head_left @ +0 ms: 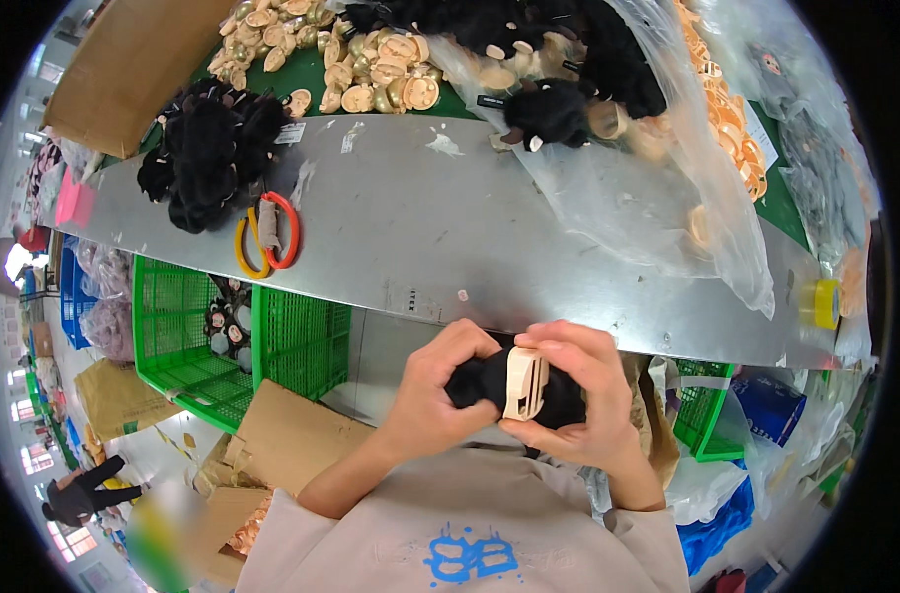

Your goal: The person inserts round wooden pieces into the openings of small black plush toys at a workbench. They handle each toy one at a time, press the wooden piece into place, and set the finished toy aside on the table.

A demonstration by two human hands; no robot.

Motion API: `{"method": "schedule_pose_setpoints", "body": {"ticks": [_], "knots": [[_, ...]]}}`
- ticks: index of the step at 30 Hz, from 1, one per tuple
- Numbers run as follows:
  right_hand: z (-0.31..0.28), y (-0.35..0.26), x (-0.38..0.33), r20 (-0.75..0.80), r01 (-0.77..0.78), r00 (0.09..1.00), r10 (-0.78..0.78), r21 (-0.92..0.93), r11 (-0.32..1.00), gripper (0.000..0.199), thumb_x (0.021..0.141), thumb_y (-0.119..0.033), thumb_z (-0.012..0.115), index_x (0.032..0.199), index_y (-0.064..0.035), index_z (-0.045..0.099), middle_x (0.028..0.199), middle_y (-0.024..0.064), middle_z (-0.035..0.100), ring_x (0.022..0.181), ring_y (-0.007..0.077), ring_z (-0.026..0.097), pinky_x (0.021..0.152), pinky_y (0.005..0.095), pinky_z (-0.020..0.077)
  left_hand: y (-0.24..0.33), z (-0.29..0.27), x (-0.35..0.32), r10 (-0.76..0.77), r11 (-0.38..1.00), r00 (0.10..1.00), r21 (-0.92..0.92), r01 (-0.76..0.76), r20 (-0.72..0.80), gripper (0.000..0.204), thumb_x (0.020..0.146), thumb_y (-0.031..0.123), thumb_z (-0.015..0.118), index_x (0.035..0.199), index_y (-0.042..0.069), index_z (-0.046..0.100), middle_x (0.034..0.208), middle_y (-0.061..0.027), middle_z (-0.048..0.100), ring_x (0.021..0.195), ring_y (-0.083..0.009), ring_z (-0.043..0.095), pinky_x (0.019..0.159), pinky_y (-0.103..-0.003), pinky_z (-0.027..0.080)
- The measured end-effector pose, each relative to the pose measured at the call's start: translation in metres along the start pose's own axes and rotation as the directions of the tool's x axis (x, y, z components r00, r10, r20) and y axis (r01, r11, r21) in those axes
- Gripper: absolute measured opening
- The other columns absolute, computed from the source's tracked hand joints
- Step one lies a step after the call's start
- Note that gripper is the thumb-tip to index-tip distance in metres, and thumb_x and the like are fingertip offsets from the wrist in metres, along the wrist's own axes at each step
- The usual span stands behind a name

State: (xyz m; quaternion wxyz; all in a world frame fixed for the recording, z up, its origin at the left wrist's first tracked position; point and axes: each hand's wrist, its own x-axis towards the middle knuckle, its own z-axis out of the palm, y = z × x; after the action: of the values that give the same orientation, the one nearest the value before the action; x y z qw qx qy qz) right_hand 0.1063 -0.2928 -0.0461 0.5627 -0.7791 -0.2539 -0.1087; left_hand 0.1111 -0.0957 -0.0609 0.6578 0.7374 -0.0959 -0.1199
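Note:
Just in front of my body, below the metal bench edge, both hands are closed around one small bundle. My left hand (435, 390) grips a black plush piece (467, 383) from its left side, thumb pressed near the middle. With its fingers and thumb my right hand (588, 395) holds a beige slotted plastic shell (517, 383) against the plush. Black fur shows on both sides of the shell; how the two join is hidden by my fingers.
On the metal bench (391, 217) lie scissors (280, 232) with red and yellow handles, a black plush pile (208, 148), beige plastic parts (391, 74) and a clear plastic bag (628, 217). Yellow tape (825, 303) sits at right. Green crates (302, 336) and cardboard (297, 440) stand below.

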Motion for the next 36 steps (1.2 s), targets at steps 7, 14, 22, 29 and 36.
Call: {"method": "schedule_pose_setpoints", "body": {"ticks": [7,14,22,29,36], "knots": [[-0.003,0.000,0.014,0.165,0.063,0.985,-0.055,-0.040,0.997,0.061,0.067,-0.008,0.087,0.122,0.0038,0.063,0.119,0.0190,0.064,0.103,0.0347,0.067,0.086,0.0410,0.0584,-0.002,-0.015,-0.001,-0.167,0.971,0.981,-0.159,0.182,0.099,0.022,0.068,0.006,0.061,0.088,-0.001,0.058,0.078,-0.0037,0.053,0.074,-0.0112,0.048,0.068,-0.026,0.041],[-0.007,0.006,0.025,0.329,0.163,0.929,-0.169,0.047,0.986,0.057,0.069,-0.008,0.084,0.120,0.0039,0.063,0.117,0.0176,0.064,0.101,0.0362,0.066,0.086,0.0432,0.0575,-0.001,-0.015,-0.003,-0.201,0.893,0.955,-0.360,0.271,0.219,0.030,0.071,0.010,0.065,0.098,-0.003,0.063,0.090,-0.0021,0.061,0.083,-0.0099,0.053,0.074,-0.027,0.046],[0.016,0.009,0.032,-0.058,-0.236,0.965,0.255,0.227,0.945,0.048,0.101,-0.037,0.041,0.086,0.0016,0.065,0.070,0.0122,0.059,0.054,0.0203,0.054,0.050,0.0289,0.0418,0.006,0.013,-0.004,0.126,0.975,0.982,0.202,-0.095,-0.144,0.034,0.064,0.007,0.078,0.094,0.002,0.062,0.094,-0.0099,0.062,0.083,-0.0261,0.062,0.072,-0.033,0.051],[0.032,0.003,0.048,0.088,-0.275,0.961,0.264,0.162,0.948,0.072,0.100,-0.048,0.023,0.051,-0.0040,0.052,0.053,0.0053,0.045,0.046,0.0176,0.036,0.046,0.0324,0.0249,0.003,0.004,-0.009,0.150,0.984,0.975,0.122,-0.130,-0.166,0.038,0.064,-0.001,0.079,0.097,0.003,0.062,0.094,-0.0081,0.063,0.078,-0.0215,0.061,0.068,-0.031,0.050],[0.041,0.010,0.044,0.104,-0.298,0.954,0.282,0.444,0.845,0.064,0.100,-0.044,0.029,0.052,-0.0054,0.047,0.054,0.0039,0.043,0.049,0.0143,0.036,0.048,0.0307,0.0258,-0.006,-0.001,-0.011,0.112,0.994,0.990,0.022,-0.110,-0.084,0.035,0.068,0.003,0.081,0.095,0.002,0.060,0.092,-0.0042,0.062,0.078,-0.0101,0.055,0.070,-0.025,0.045]]}}
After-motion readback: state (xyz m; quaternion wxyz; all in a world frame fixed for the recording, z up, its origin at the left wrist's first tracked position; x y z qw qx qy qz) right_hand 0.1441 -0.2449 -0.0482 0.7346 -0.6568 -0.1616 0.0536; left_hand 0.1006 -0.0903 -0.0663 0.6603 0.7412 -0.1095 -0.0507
